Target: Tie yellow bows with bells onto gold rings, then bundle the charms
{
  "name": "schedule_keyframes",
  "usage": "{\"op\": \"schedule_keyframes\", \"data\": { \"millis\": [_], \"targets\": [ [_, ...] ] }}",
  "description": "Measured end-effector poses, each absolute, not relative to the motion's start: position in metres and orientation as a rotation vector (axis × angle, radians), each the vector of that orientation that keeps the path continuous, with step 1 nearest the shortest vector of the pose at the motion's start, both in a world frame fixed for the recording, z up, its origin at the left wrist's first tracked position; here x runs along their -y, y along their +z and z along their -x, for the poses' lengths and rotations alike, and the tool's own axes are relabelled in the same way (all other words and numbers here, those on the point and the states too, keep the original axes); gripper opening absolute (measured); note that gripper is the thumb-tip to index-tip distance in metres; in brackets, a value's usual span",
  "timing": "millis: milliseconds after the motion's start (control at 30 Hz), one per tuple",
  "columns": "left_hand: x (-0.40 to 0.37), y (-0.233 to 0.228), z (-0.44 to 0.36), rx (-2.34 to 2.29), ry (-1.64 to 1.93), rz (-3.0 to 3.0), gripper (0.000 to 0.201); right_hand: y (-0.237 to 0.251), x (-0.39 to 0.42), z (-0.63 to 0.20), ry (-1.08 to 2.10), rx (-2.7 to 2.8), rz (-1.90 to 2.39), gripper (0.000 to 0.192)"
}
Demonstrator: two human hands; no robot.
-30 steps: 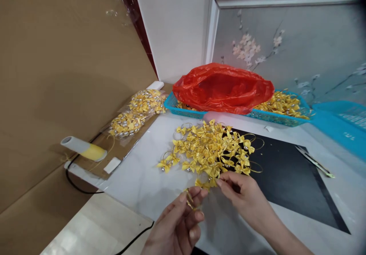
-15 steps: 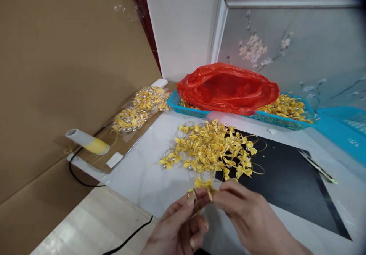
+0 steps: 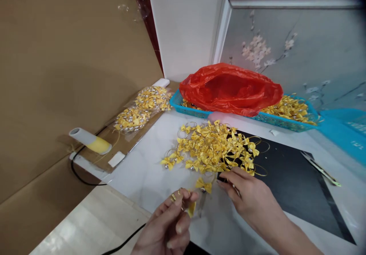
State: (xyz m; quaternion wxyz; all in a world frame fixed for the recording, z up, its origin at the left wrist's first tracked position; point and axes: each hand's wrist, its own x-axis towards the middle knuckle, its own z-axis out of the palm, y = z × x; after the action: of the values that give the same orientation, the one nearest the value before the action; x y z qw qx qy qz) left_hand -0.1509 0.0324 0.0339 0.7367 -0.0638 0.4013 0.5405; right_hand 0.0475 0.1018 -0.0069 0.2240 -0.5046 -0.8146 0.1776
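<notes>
A pile of small yellow ribbon bows with gold loops and silver beads lies on the white table. My left hand is low in the view, its fingers pinched on a few yellow bows. My right hand rests at the pile's near edge, fingertips touching the bows there; whether it grips one I cannot tell. A single bow lies on the table between the two hands.
A blue basket at the back holds more bows and a red plastic bag. Two clear packets of bows and a grey-yellow tube lie left on cardboard. A black mat and a metal tool lie right.
The hands met half a second ago with a bow between them and have parted. My right hand went back to the pile's edge; my left dropped lower, keeping its bows.
</notes>
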Motion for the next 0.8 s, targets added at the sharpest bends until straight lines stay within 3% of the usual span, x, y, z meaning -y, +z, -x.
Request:
{"op": "schedule_keyframes", "data": {
  "millis": [233,600,800],
  "targets": [
    [-0.030,0.039,0.148,-0.895,1.133,0.110,0.029,-0.012,-0.102,-0.048,0.519,2.217,1.383,0.026],
    [-0.034,0.043,0.139,-0.858,1.002,-0.059,0.026,0.019,-0.088,-0.067,1.104,1.865,1.070,0.014],
    [-0.034,0.041,0.137,-0.847,0.988,-0.071,0.027,0.014,-0.087,-0.048,0.971,1.882,0.975,0.013]
  ]
}}
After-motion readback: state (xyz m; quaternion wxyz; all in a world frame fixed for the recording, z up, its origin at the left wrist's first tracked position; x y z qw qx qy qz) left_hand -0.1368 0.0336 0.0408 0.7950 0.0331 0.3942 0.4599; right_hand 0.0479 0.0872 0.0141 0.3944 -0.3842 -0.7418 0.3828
